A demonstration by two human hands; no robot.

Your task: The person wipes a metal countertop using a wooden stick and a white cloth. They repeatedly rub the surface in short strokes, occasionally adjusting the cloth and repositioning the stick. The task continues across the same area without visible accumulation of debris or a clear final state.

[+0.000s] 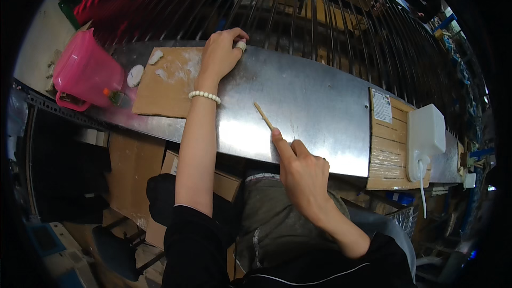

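My left hand [221, 53] reaches to the far edge of the metal bench top [314, 106], its fingers curled around a small white rounded piece [241, 46] whose exact kind I cannot make out. A bracelet of pale beads circles that wrist. In my right hand [305, 176], closed with the index finger along it, is a thin wooden stick [263, 114] pointing up and left over the metal. Left of my left wrist lies a cardboard sheet [168, 88] dusted with white powder, with a white lump [156, 56] on it.
A pink translucent plastic jug [88, 72] stands at the bench's left end, near another white lump [135, 76] and a small orange-topped item [113, 96]. To the right, a white plastic container with a tube [426, 130] rests on cardboard [389, 149]. Dark metal bars [298, 16] line the far side.
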